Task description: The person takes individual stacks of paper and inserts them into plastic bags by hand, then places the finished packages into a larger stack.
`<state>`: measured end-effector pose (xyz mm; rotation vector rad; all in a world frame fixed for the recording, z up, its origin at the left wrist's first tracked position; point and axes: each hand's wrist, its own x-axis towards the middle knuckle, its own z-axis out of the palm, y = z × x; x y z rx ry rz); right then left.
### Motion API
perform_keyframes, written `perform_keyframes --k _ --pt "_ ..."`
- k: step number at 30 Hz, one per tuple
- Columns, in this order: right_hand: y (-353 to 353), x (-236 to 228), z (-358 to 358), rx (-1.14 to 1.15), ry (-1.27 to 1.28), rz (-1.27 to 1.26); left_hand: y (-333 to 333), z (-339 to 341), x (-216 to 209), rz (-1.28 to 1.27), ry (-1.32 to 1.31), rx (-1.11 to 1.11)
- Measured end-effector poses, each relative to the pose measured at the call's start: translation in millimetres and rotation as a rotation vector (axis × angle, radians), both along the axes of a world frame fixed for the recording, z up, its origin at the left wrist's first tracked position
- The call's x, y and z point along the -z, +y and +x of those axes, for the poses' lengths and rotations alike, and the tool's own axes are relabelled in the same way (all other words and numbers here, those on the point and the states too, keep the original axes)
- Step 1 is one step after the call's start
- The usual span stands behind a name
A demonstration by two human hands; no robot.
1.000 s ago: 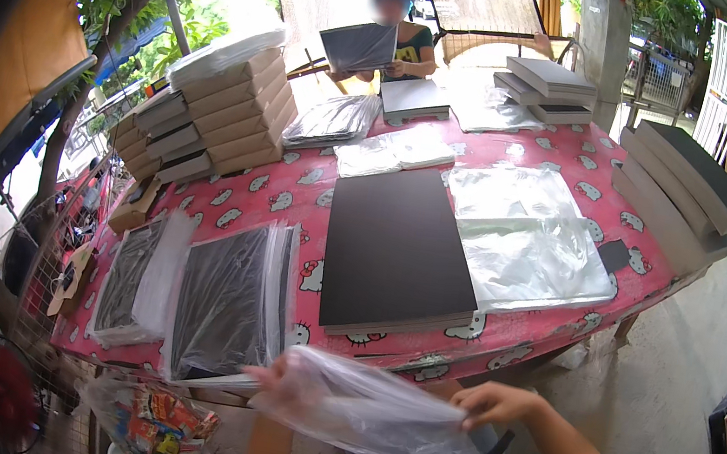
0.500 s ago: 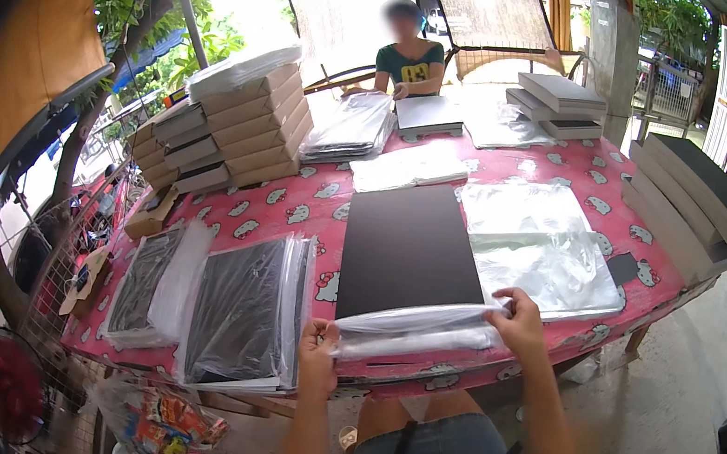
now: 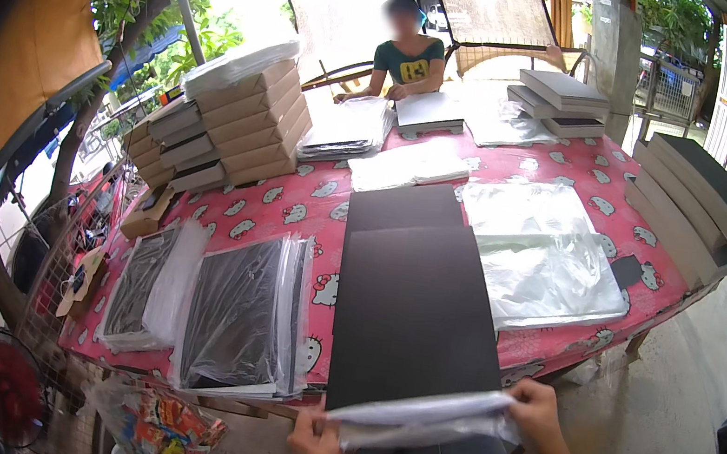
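At the table's near edge, my left hand [image 3: 315,443] and my right hand [image 3: 540,413] pinch the two corners of a clear plastic sleeve [image 3: 424,419]. The sleeve is bunched around the near end of a large black board [image 3: 417,310]. That board slants over the table edge toward my lap and overlaps another black board [image 3: 405,203] behind it. Close on the right lies a pile of clear plastic sleeves [image 3: 548,283]. Left of the board are stacked black boards in plastic [image 3: 243,312], with a second wrapped pile [image 3: 143,283] beyond them.
A pink patterned cloth [image 3: 337,214] covers the table. Brown-sided stacks [image 3: 252,121] rise at the far left, thick dark-topped stacks [image 3: 692,201] at the right. Across the table a person [image 3: 409,65] handles wrapped sheets [image 3: 350,126]. A bag of colourful wrappers [image 3: 164,427] sits below left.
Both my hands have drawn the sleeve and the black board toward me, uncovering another black board behind. The person opposite has shifted a hand to the left over the wrapped sheets.
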<state>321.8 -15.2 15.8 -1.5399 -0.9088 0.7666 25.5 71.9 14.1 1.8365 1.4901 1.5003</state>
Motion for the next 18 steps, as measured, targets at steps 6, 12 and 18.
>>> perform_keyframes --k 6,12,18 --pt "23 -6 -13 0.221 -0.334 0.105 4 13 22 -0.124 -0.214 0.049" --pt "119 -38 5 0.140 -0.717 -0.193 84 55 -24 -0.143 -0.001 -0.021" --pt "25 -38 2 -0.056 -0.298 0.028 -2 -1 -24 0.015 -0.151 0.007"
